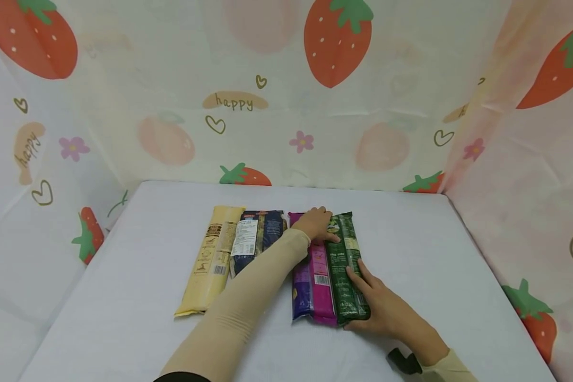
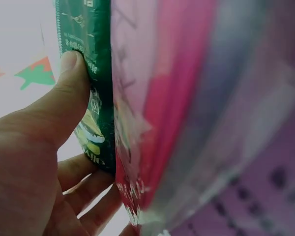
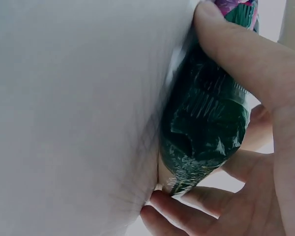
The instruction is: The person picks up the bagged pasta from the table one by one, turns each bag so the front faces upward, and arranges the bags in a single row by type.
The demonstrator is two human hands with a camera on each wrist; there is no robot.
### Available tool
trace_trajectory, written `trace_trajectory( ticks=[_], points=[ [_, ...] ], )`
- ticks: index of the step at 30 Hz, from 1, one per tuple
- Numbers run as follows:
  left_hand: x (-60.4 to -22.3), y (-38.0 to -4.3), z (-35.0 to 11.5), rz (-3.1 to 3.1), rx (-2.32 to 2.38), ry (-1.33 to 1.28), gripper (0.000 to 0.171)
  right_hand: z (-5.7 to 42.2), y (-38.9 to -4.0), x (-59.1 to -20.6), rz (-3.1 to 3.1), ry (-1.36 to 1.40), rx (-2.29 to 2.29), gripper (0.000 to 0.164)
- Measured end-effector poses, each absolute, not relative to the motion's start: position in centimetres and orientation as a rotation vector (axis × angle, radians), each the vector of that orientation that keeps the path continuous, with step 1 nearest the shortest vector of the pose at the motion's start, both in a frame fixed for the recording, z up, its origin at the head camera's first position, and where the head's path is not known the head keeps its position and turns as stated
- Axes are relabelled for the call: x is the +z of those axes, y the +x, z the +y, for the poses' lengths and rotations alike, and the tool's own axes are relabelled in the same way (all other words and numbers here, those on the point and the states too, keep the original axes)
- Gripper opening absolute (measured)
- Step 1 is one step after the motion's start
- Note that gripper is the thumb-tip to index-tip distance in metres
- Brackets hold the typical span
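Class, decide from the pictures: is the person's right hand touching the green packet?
Touching: the head view shows the right hand with its fingertips resting on the green packet.

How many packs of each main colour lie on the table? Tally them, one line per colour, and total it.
Yellow pack: 1
Dark blue pack: 1
Magenta-and-purple pack: 1
Green pack: 1
Total: 4

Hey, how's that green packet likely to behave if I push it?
With its broad face up, the green packet would probably slide rather than roll. Its gloss suggests it could feel slippery, and its wrinkled near end would likely crumple.
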State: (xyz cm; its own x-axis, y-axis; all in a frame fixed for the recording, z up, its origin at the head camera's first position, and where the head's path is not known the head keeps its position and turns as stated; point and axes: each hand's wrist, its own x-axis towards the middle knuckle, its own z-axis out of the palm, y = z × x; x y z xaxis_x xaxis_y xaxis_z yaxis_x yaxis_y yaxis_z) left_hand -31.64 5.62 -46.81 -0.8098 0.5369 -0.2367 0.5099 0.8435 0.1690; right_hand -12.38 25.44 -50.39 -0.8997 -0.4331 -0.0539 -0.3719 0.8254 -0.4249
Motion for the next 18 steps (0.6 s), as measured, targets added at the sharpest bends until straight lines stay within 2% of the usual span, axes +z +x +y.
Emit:
trace_trajectory(
  ticks=[7,18],
  points=[
    [-46.68,-31.6,5.66,2.74,0.178,0.777,0.084,25.25,-12.46,-49.84,2.849,-0.581,-0.62,0.115],
    [-47.1,-32.05,5.18,2.664,0.365,0.763,0.087,26.0,-12.74,-50.05,2.814,-0.592,-0.685,0.115]
  ],
)
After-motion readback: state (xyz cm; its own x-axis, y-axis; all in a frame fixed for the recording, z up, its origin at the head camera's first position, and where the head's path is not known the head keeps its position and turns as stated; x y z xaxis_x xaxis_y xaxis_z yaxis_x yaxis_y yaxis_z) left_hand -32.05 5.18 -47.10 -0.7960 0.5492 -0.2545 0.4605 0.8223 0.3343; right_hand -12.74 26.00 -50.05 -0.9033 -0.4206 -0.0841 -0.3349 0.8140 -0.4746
